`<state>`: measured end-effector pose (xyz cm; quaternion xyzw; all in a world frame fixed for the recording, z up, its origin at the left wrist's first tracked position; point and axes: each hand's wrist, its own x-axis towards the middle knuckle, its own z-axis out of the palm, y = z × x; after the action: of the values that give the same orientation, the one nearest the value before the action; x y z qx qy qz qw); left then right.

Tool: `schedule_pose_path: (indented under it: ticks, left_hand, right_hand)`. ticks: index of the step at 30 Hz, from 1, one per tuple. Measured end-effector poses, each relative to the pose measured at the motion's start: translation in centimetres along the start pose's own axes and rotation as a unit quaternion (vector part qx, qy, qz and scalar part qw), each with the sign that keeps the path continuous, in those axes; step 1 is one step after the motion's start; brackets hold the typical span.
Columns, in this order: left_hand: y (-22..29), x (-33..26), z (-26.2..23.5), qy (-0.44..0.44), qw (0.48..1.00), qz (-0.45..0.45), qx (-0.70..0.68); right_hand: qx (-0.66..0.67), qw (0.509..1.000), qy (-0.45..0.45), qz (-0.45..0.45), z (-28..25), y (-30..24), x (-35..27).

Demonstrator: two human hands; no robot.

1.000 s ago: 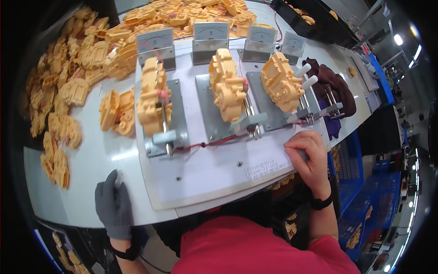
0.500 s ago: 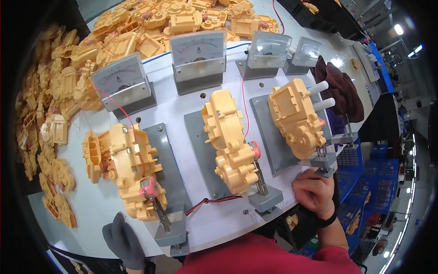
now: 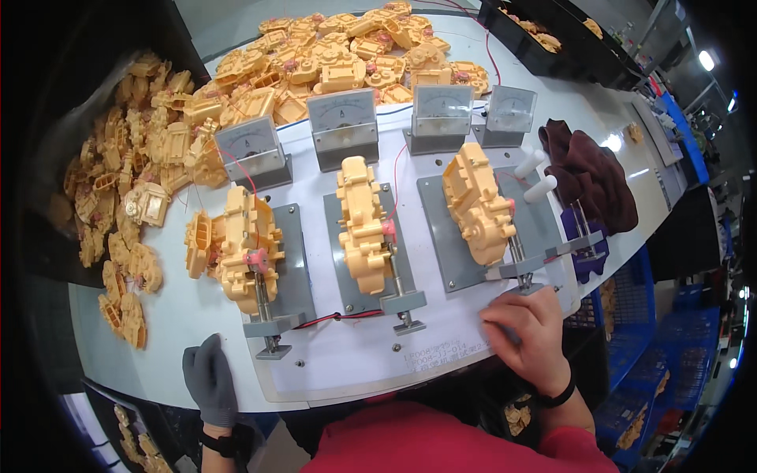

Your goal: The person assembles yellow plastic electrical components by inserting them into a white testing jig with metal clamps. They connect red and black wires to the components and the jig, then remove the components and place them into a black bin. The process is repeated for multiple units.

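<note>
My left hand point(image 3: 210, 378), in a grey glove, rests at the table's near left edge, its fingers lying straight and close together, with nothing seen in it. The bare right hand point(image 3: 527, 339) is curled loosely closed below the right fixture's front block; no object shows in its fingers. Three yellow plastic gearbox housings stand on grey fixtures: the left housing point(image 3: 246, 244), the middle housing point(image 3: 364, 229) and the right housing point(image 3: 477, 205). Pink parts and red wires show on them. Another yellow housing point(image 3: 199, 244) leans beside the left one.
Several analog ammeters, one of them a meter point(image 3: 343, 118), stand behind the fixtures. Heaped yellow housings point(image 3: 335, 59) cover the table's back and left. Two white posts point(image 3: 539, 189), a dark cloth point(image 3: 591, 177) and blue crates point(image 3: 670, 347) are at right. A black bin point(image 3: 564, 39) lies far right.
The view has shifted, so the fixtures look smaller and farther off. My right hand stays curled near the right fixture, with a gap now showing between them. The left remains at the table edge.
</note>
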<state>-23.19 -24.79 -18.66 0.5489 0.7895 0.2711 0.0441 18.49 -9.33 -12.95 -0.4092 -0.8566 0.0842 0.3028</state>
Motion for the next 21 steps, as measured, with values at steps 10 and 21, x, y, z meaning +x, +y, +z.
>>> schedule_pose_path:
  ticks: [10, 21]
  left_hand:
    - [0.2, 0.3, 0.2, 0.036, 0.998, 0.047, 0.013]
    - [0.5, -0.6, 0.4, 0.048, 0.995, 0.087, 0.005]
  right_hand:
    - [0.016, 1.000, 0.003, 0.017, -0.1, -0.6, -0.3]
    - [0.074, 0.996, 0.031, 0.039, 0.5, -0.6, -0.1]
